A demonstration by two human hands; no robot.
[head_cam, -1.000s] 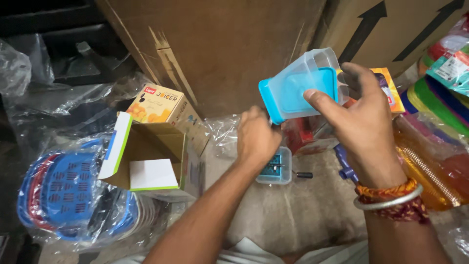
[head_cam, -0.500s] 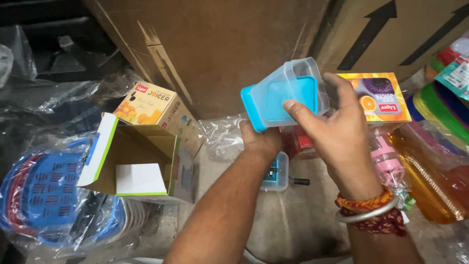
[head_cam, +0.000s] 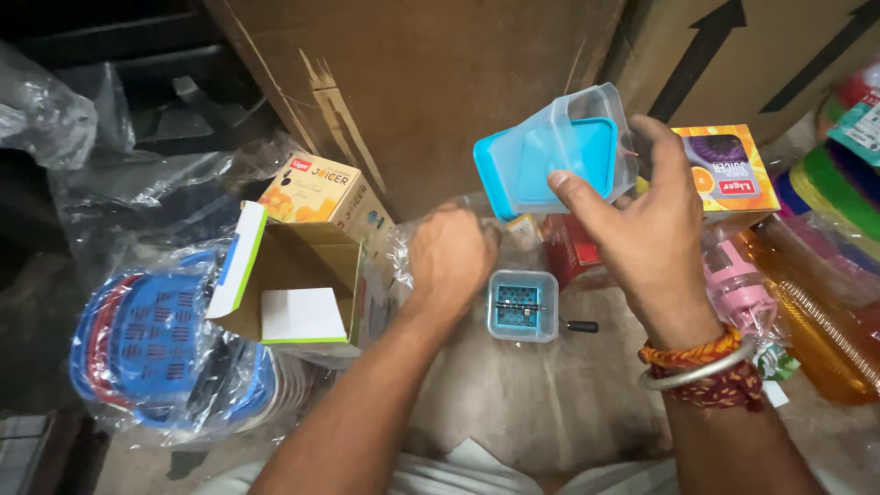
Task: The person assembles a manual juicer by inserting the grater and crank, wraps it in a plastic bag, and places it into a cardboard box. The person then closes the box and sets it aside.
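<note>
My right hand holds up a square clear plastic container with a blue base, tilted on its side in front of a big cardboard carton. My left hand is closed in a loose fist lower down, its fingers at crinkled clear plastic wrap; what it grips is hidden. Just right of that hand a small square blue-and-clear lid part with a grid and a black handle lies on the floor.
An open box with a green and white flap stands at the left, with an orange printed box behind it. Bagged blue and red baskets lie far left. Another printed box, a pink bottle and orange containers crowd the right.
My right hand has carried the container a little left and lower. My left hand has stayed low by the plastic wrap, and the view has shifted slightly.
</note>
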